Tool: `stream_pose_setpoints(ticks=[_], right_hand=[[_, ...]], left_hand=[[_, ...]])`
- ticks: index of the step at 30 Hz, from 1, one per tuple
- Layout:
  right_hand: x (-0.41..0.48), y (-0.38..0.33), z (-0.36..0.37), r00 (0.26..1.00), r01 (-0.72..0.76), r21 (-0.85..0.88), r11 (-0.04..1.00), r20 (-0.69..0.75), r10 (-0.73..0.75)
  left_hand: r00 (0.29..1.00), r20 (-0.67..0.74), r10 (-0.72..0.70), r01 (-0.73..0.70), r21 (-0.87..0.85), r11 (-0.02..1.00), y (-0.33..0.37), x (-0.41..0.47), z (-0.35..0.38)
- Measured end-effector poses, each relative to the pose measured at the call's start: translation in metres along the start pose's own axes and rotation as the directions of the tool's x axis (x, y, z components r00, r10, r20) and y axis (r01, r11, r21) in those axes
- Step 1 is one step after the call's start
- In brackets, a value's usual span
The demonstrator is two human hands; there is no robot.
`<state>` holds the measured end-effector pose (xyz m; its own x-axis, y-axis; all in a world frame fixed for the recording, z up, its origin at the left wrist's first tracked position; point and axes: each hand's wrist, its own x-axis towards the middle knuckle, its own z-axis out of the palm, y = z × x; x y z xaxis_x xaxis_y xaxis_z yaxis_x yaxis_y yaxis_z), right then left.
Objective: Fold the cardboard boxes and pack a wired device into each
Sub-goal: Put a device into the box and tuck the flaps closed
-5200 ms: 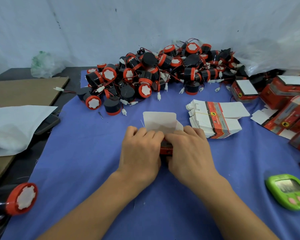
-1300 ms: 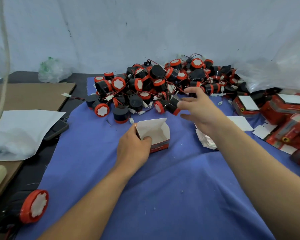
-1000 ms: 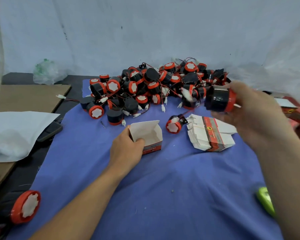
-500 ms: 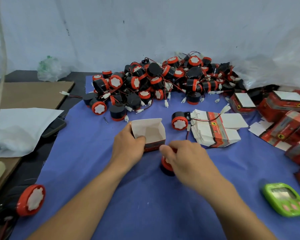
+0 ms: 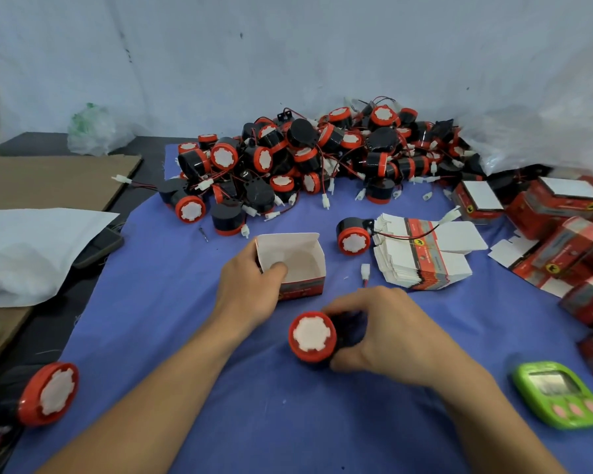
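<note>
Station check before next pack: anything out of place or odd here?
A stray device lies alone at the near left edge of the blue cloth, far from the pile. A second device sits beside the stack of flat boxes, its red wire draped over them. Nothing looks damaged.

Packing workbench: heap of wired devices (image 5: 315, 159), flat box stack (image 5: 421, 254), blue cloth (image 5: 288, 422)
</note>
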<state>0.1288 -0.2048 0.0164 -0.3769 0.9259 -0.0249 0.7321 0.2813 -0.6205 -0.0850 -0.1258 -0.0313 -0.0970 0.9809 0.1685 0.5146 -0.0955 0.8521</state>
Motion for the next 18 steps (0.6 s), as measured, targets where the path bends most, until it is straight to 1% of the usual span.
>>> stream_pose_setpoints(ticks=[1,2,3,4,5,6,7,9,11,12,13,14,15,17,18], right_hand=[[0.0,-0.003,0.001,0.993,0.016,0.066,0.998,-0.114,-0.008],[-0.001,-0.007,0.002,0.967,0.046,0.147,0.988,-0.254,-0.007],[-0.001,-0.011,0.003,0.921,0.092,0.225,0.97,-0.391,0.003],[-0.002,-0.014,0.003,0.867,0.145,0.273,0.951,-0.497,0.011],[-0.001,-0.017,0.004,0.826,0.191,0.281,0.94,-0.564,0.001],[-0.001,-0.02,0.005,0.807,0.223,0.266,0.938,-0.591,-0.024],[-0.001,-0.022,0.007,0.806,0.238,0.244,0.94,-0.589,-0.052],[-0.003,-0.024,0.011,0.797,0.207,0.159,0.965,-0.599,-0.072],[-0.004,-0.025,0.012,0.721,0.158,0.047,0.986,-0.688,-0.082],[-0.004,-0.027,0.011,0.677,0.173,0.018,0.985,-0.729,-0.106],[-0.004,-0.029,0.012,0.651,0.213,-0.008,0.977,-0.745,-0.148],[-0.003,-0.033,0.014,0.656,0.251,-0.03,0.967,-0.729,-0.193],[-0.001,-0.035,0.018,0.694,0.274,-0.035,0.961,-0.685,-0.222],[0.006,-0.035,0.028,0.788,0.248,0.001,0.969,-0.583,-0.201],[0.009,-0.032,0.032,0.814,0.207,0.014,0.978,-0.557,-0.164]], left_hand=[[1.0,0.008,0.014,-0.014,0.002,1.0,-0.001,0.0,0.001],[0.999,0.019,0.035,-0.035,0.008,0.999,-0.001,-0.002,0.001],[0.997,0.041,0.07,-0.071,0.022,0.997,-0.001,-0.003,0.002],[0.99,0.071,0.123,-0.126,0.038,0.991,0.001,-0.006,0.002],[0.98,0.103,0.172,-0.178,0.056,0.982,0.003,-0.01,0.002],[0.971,0.121,0.204,-0.213,0.064,0.975,0.006,-0.014,0.002],[0.965,0.131,0.226,-0.236,0.068,0.969,0.009,-0.017,0.001],[0.958,0.14,0.249,-0.259,0.057,0.964,0.013,-0.019,0.0],[0.961,0.149,0.235,-0.245,0.052,0.968,0.012,-0.018,0.002],[0.965,0.147,0.219,-0.229,0.059,0.972,0.01,-0.017,0.004],[0.967,0.138,0.215,-0.229,0.092,0.969,0.007,-0.018,0.005],[0.967,0.151,0.207,-0.223,0.104,0.969,0.004,-0.02,0.004],[0.964,0.17,0.205,-0.225,0.103,0.969,0.0,-0.022,0.003],[0.96,0.2,0.197,-0.212,0.058,0.976,-0.004,-0.024,-0.001],[0.955,0.209,0.212,-0.226,0.041,0.973,-0.004,-0.024,-0.002]])
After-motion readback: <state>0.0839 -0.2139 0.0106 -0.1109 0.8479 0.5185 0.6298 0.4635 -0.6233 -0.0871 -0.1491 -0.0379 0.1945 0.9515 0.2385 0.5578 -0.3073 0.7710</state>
